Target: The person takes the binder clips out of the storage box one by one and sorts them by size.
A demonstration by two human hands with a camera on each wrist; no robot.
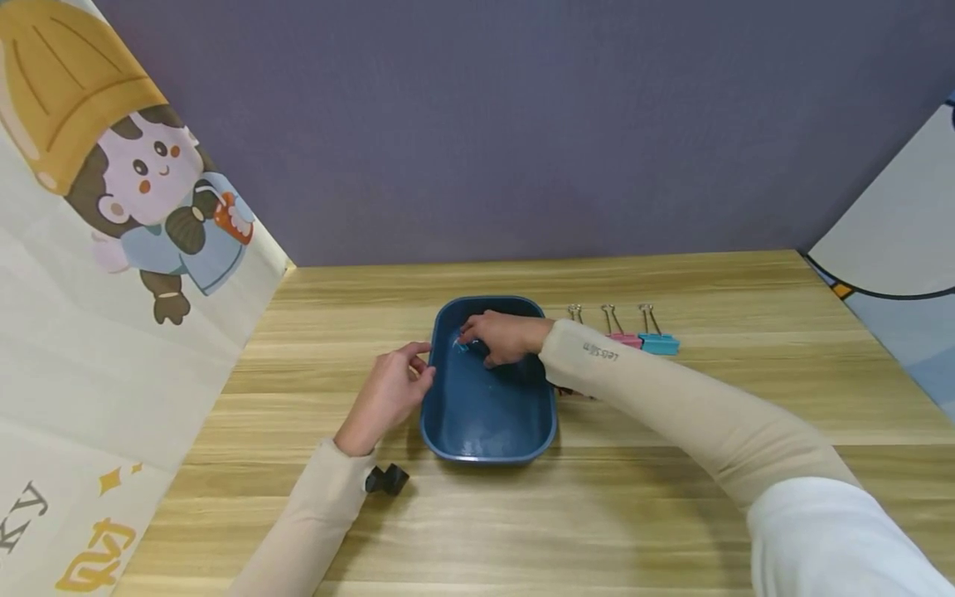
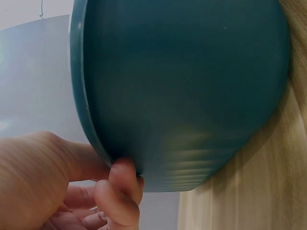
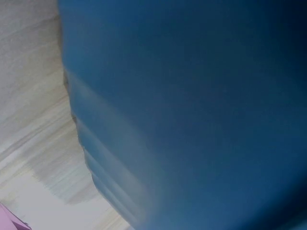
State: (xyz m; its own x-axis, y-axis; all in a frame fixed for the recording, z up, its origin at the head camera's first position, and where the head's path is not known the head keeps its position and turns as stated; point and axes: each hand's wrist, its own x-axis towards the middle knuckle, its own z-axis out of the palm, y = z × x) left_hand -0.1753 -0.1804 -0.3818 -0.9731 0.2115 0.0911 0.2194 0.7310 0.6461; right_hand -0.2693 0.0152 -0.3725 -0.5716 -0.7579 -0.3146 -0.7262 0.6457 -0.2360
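A deep blue plastic basin (image 1: 488, 419) stands on the wooden table. At its left side my left hand (image 1: 391, 385) pinches the rim, thumb over the edge and fingers curled against the outer wall, as the left wrist view shows. My right hand (image 1: 503, 336) reaches down into the basin, thumb apart from the fingers. Right at its fingertips lies a small light-blue and silvery piece (image 1: 461, 345), too small to name. The right wrist view is filled by the basin's ribbed outer wall (image 3: 158, 124), with the hand out of sight.
Right of the basin, a pink binder clip (image 1: 625, 340) and a blue binder clip (image 1: 659, 343) lie with handles toward the back wall (image 1: 522, 133). Another clip's wire handles (image 1: 575, 313) show behind the right sleeve (image 1: 671, 406). More small items are partly hidden under it.
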